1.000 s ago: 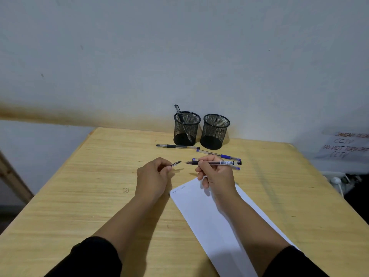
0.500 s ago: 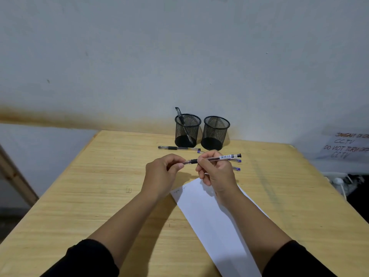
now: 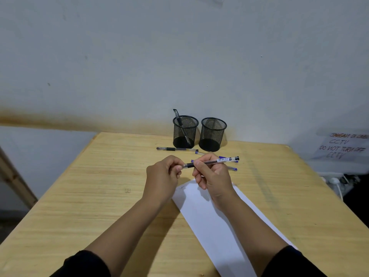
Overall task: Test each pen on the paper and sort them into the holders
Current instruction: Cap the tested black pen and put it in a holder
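Note:
My right hand (image 3: 214,176) grips a clear black-ink pen (image 3: 211,162) by its barrel, held level above the table. My left hand (image 3: 161,174) pinches the pen's cap at its tip end, so both hands meet on the same pen. White paper (image 3: 211,220) with faint scribbles lies under my right wrist. Two black mesh holders stand at the back: the left holder (image 3: 185,130) has one black pen (image 3: 177,116) in it, and the right holder (image 3: 213,134) looks empty. A black-grip pen (image 3: 175,149) lies in front of the holders, and blue pens (image 3: 232,168) lie behind my right hand.
The wooden table (image 3: 99,196) meets a grey wall at the back. A handwritten CCTV sign (image 3: 343,146) and cables sit off the table's right side. A wooden beam (image 3: 12,176) slants at the left.
A second ago my left hand held the cap apart from the bare tip. The hands have come together and the cap now sits over the pen's tip; the pen has lifted slightly.

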Demonstrator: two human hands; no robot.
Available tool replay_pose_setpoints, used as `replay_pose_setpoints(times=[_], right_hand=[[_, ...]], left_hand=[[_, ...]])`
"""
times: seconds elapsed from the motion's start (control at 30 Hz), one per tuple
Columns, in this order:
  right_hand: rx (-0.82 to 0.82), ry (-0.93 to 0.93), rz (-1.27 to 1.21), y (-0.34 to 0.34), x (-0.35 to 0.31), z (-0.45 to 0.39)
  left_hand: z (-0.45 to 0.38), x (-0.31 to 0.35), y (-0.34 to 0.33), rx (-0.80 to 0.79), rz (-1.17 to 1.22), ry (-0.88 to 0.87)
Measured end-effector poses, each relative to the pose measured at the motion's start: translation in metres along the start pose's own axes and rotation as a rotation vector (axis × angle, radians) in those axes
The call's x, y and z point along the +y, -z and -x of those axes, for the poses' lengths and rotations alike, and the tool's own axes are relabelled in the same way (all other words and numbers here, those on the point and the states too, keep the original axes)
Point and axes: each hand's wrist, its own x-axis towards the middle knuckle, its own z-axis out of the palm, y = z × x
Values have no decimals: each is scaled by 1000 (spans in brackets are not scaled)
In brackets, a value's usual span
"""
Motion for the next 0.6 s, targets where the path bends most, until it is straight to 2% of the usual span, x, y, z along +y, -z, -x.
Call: replay_pose_setpoints(times=[0.2,0.37,0.6], right_hand=[[-93,-24,125,2,-4,7],[-58,-49,79,13,-16,5],[-179,-77,506,12,-24,-5]], left_hand=[[-2,0,20,-74,-36,-12],[-16,-3,43,15,-84,6],[-32,7,41,-8,-94,-83]])
